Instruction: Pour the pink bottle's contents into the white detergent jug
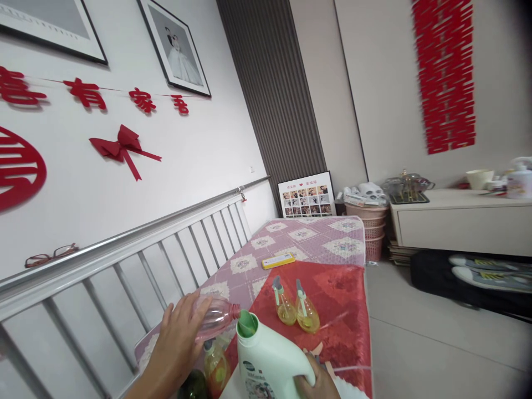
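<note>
My left hand (177, 335) is wrapped round a clear pink bottle (216, 316), which lies tilted almost level. Its neck meets the green-lined mouth of a pale green detergent jug (266, 354). My right hand (318, 382) grips the jug's handle at the lower edge of the view. Beyond the jug, two spray bottles of yellow liquid, one on the left (286, 310) and one on the right (307, 317), stand on a red cloth (341, 288). Another yellow-filled bottle (216, 366) stands below my left hand, beside a dark green round object (194, 385) that is partly cut off.
The cloth lies on a bed with a pink patterned cover (301, 235). A yellow box (278, 260) rests farther back. White bed rails (178, 260) run along the left. On the right are stacked pink baskets (374, 235), a white cabinet (457, 219) and a black bag (436, 277) with shoes.
</note>
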`<state>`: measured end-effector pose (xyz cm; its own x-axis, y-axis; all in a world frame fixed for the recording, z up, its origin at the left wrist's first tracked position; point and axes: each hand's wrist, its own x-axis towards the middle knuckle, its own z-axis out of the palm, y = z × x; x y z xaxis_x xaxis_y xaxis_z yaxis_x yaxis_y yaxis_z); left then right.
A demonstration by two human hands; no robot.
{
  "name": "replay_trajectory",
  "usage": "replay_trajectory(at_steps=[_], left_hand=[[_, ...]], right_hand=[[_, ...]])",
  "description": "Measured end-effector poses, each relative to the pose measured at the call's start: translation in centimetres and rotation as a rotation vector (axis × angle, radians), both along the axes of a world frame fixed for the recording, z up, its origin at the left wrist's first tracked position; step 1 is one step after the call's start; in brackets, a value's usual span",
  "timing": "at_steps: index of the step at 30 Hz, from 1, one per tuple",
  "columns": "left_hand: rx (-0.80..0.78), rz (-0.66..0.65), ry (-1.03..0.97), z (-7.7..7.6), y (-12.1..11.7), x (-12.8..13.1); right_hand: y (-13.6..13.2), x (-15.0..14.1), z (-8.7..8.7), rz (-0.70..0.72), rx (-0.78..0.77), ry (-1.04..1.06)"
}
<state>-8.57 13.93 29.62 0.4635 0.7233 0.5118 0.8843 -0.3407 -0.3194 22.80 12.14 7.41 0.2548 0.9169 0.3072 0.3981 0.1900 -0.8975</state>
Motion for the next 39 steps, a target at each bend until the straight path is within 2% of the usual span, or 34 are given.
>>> replay_trajectory(at_steps=[19,29,39], left_hand=[[0.053,0.013,0.088,0.7,-0.2,0.5],[0.041,0.037,0.007,1.7,-1.2,1.9],[-0.02,0.049,-0.025,2.2,-1.3,2.0]], right_hand=[[0.3,0.1,-0.8,0.01,-0.023,-0.069],[0.4,0.2,-0.9,0.026,-0.019,-0.104],[0.5,0.1,-0.9,0.006,-0.013,-0.107]])
